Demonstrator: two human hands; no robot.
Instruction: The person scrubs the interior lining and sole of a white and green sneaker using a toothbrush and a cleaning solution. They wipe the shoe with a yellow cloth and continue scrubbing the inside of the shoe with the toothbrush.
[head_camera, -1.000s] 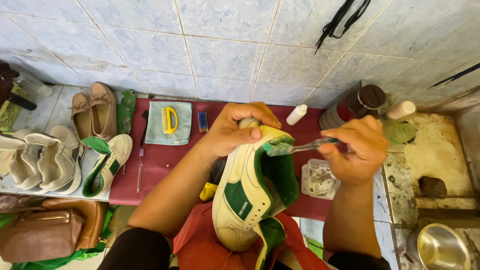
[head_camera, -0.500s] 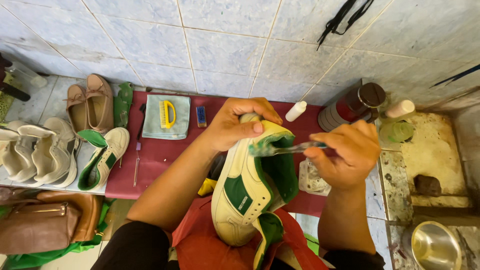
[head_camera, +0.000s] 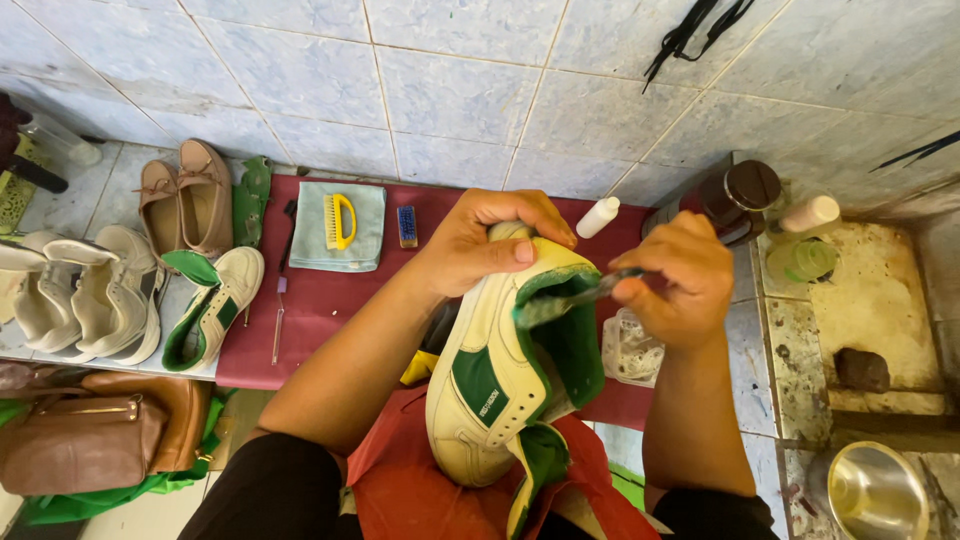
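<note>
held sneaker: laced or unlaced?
Unlaced. The cream and green sneaker in the left hand shows bare eyelets, its green tongue flopped out. The right hand works a toothbrush at its collar.

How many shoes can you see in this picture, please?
6: a cream-and-green sneaker in the left hand, its match on the floor, two pale sneakers, two tan flats. More may be out of frame.

Cream sneaker (head_camera: 490, 380) with green panel and lining; yellow brush (head_camera: 340, 220) on pale-green cloth (head_camera: 365, 240); maroon mat (head_camera: 320, 310).
</note>
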